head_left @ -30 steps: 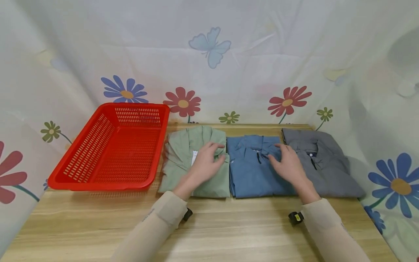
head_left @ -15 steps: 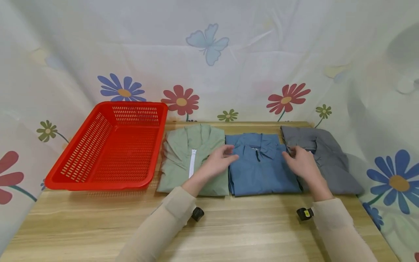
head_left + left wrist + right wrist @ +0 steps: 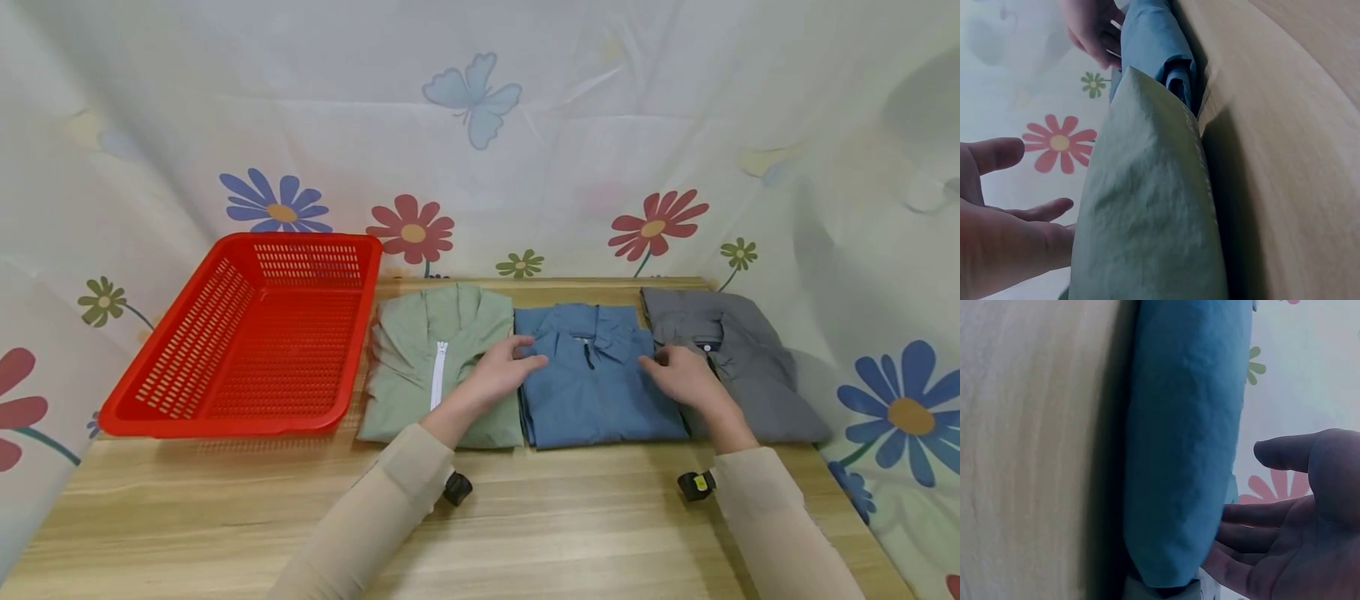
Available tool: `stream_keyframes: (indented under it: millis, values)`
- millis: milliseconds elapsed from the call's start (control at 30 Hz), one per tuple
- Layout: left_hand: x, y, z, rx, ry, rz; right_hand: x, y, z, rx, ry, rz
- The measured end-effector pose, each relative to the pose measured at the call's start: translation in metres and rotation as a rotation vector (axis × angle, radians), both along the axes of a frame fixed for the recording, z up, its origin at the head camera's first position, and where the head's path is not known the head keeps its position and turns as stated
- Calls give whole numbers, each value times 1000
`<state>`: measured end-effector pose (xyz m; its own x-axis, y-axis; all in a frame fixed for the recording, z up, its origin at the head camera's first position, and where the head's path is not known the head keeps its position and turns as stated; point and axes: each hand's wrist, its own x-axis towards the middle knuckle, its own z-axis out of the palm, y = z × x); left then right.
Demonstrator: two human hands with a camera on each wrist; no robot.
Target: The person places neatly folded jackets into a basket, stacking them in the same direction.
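A folded blue jacket (image 3: 592, 392) with a collar and short dark zip pull lies between a folded green jacket (image 3: 408, 400) with a white zip and a folded grey jacket (image 3: 765, 383). My left hand (image 3: 495, 372) is over the green jacket's right side, fingertips at the blue jacket's left edge. At the blue one's right edge is my right hand (image 3: 684, 377), beside the grey jacket. Thumb and fingers look loosely spread in both wrist views. In the right wrist view some fingertips (image 3: 1241, 514) disappear behind the blue jacket, so contact there is hidden.
A red plastic basket (image 3: 116, 417) with slotted sides stands left of the jackets. Everything rests on a wooden table (image 3: 570, 525). A flower-printed cloth (image 3: 600, 150) hangs behind and along both sides.
Both hands have shifted right and slightly down, the left from the green jacket's middle toward the blue one, the right to the blue-grey boundary. The jackets stay in place.
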<state>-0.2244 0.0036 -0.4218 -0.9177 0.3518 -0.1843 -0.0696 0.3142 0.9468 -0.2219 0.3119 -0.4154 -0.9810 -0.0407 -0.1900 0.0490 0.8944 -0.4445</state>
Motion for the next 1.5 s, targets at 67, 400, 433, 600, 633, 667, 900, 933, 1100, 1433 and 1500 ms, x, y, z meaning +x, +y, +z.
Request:
stream_keyframes:
  millis: [67, 400, 433, 600, 633, 667, 900, 933, 1100, 1433, 1500]
  values:
    - [0, 1, 0, -4, -10, 10, -1, 0, -2, 3, -10, 3]
    - [-8, 3, 1, 87, -194, 56, -6, -1, -10, -27, -12, 22]
    - [-9, 3, 1, 103, -220, 61, -6, -1, -10, -34, -13, 21]
    - [-14, 6, -1, 120, -264, 85, -7, -5, -11, -64, -11, 15]
    - [-14, 7, -1, 120, -266, 92, -6, -5, -11, -68, -6, 13]
    - [-15, 8, -2, 117, -266, 99, -6, -5, -11, -75, 1, 10]
    - [-16, 13, -5, 88, -244, 134, -4, -3, -22, -171, 39, -61]
    - [-16, 13, -5, 86, -235, 137, -4, -3, -24, -184, 47, -78]
    - [-16, 14, -4, 116, -236, 144, -7, -4, -27, -256, 75, -139]
    - [-16, 14, -4, 347, -403, 164, -7, -4, -26, -313, 83, -185]
    - [-16, 15, -4, 362, -414, 173, -7, -4, -27, -316, 91, -194]
